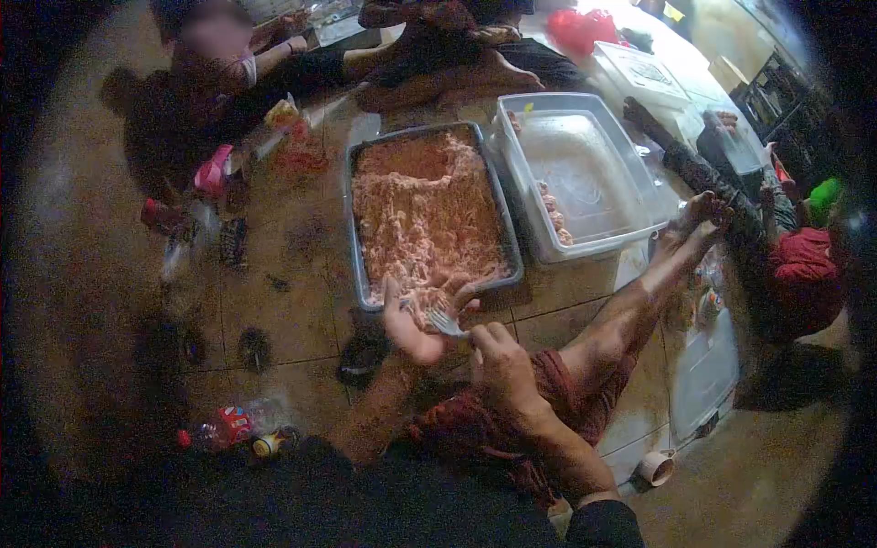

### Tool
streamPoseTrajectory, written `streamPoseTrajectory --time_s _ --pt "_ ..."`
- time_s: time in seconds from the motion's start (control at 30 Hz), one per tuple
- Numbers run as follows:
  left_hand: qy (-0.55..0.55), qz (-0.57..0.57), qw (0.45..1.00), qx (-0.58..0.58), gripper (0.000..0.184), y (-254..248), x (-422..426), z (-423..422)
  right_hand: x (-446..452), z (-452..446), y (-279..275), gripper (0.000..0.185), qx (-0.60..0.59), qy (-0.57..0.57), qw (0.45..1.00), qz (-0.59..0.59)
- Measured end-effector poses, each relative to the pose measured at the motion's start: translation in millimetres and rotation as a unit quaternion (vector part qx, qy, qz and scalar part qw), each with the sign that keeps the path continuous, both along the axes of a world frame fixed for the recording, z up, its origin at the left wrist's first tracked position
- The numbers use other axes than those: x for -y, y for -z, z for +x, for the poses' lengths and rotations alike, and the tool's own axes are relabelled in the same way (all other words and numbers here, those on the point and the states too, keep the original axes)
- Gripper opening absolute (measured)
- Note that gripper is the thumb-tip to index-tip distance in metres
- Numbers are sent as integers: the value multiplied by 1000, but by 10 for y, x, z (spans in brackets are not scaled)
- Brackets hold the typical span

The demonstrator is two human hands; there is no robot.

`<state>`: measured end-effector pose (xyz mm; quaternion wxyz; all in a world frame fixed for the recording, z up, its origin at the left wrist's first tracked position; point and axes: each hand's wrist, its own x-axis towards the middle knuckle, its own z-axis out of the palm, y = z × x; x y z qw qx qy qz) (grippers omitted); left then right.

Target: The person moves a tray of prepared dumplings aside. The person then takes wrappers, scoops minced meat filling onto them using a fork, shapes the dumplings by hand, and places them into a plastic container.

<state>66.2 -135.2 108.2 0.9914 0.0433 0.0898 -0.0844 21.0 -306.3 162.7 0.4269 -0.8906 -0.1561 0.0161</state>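
My left hand (413, 336) is palm up at the near edge of a grey-rimmed tub (517, 239), fingers apart and curved, with a lump of pinkish minced meat in it. A fork (445, 321) is held in my right hand (508, 367), its tines down at the meat in the left palm. The tub holds a wide mass of minced meat mixture (425, 205), scooped lower at the far end. Right of it stands a clear plastic container (603, 239) with a few meat pieces (554, 215) along its left side.
People sit on the tiled floor (283, 310) at the far side and at right. Plastic bottles (236, 426) lie at lower left. A cup (656, 468) lies at lower right near a clear lid (705, 374). A lidded box (639, 73) and a red bag (585, 32) are behind.
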Motion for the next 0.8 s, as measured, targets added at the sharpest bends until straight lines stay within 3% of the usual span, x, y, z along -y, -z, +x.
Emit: streamPoseTrajectory --time_s 0.03,0.17,0.2,0.27,0.33,0.4,0.57,0.67,0.73,0.8 --pt "23 44 998 -31 85 -27 -7 -11 -31 20 7 10 -10 -19 1000 3" --pt "32 3 999 -42 88 108 -119 -42 127 55 -82 12 -46 -53 997 -29" --pt "56 93 989 -101 90 69 -116 -61 102 95 -9 14 -10 -51 999 9" --pt "81 76 991 -76 92 -66 -91 -68 139 133 20 16 30 -50 997 46" --pt "105 63 991 -49 93 -46 -125 -43 258 186 6 19 8 -110 994 -24" --pt "87 -4 996 -28 97 125 -203 -68 272 227 -181 22 18 -99 994 -28" --pt "100 62 992 -45 101 66 -100 -85 348 431 69 26 49 -110 990 -73" --pt "75 43 995 -40 100 -42 -148 -58 318 367 7 22 67 -64 996 14" --pt "81 -37 996 14 93 -80 -125 -61 314 332 42 20 58 -80 995 8" --pt "43 -8 999 -18 90 -48 -177 -44 314 306 104 18 56 -93 994 4"
